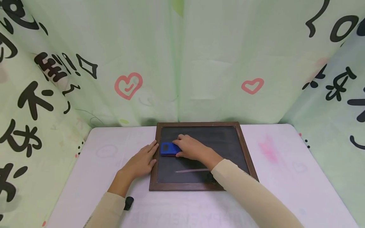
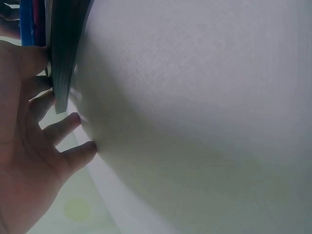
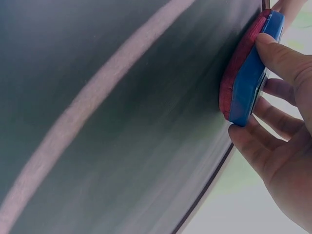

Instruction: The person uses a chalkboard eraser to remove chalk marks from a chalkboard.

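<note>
A blackboard in a brown wooden frame lies on the table. My right hand grips a blue chalkboard eraser near the board's left side. In the right wrist view the eraser has its red felt face against the dark surface, thumb on one edge and fingers round the other. A pale chalk line crosses the board, nearer its front edge; the right forearm hides part of it in the head view. My left hand rests against the left side of the frame, fingers extended, touching wood and tabletop.
The white table carries a pink smudge right of the board. A pale green curtain with black writing and red hearts hangs behind and along both sides. Dark wrist devices sit at the cuffs.
</note>
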`<state>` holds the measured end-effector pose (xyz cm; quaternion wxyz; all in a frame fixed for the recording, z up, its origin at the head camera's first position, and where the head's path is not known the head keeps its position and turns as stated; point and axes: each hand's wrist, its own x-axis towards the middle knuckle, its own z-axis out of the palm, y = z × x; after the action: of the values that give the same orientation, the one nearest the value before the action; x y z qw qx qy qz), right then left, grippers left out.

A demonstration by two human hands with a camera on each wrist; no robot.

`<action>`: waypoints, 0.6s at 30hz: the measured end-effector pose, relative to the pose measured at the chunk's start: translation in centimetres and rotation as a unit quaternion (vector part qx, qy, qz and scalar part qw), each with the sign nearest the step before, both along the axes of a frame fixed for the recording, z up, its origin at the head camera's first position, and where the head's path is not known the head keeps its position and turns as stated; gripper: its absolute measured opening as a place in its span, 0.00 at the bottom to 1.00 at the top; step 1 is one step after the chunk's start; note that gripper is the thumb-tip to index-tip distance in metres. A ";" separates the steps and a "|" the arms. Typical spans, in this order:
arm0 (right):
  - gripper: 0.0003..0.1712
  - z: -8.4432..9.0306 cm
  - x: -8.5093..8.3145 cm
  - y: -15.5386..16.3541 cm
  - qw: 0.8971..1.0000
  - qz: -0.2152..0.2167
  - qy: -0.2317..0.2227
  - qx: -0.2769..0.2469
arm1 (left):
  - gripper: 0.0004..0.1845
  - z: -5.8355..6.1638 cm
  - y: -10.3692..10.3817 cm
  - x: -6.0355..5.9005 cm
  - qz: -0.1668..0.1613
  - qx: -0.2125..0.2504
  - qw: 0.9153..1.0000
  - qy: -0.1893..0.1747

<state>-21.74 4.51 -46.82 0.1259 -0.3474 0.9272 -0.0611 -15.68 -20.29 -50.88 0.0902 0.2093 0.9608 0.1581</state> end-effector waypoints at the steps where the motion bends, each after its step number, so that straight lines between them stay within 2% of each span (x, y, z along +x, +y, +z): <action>1: 0.36 0.0 0.0 -0.1 1.000 0.002 -0.001 0.001 | 0.35 0.0 0.0 0.0 0.000 0.000 1.000 0.000; 18: 0.36 0.1 1.0 -0.3 1.000 0.012 -0.020 -0.004 | 0.35 0.0 0.1 -0.1 0.001 0.003 1.000 0.001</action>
<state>-20.71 4.20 -46.75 0.1443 -0.3575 0.9200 -0.0700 -15.76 -20.18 -50.87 0.0879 0.2086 0.9606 0.1612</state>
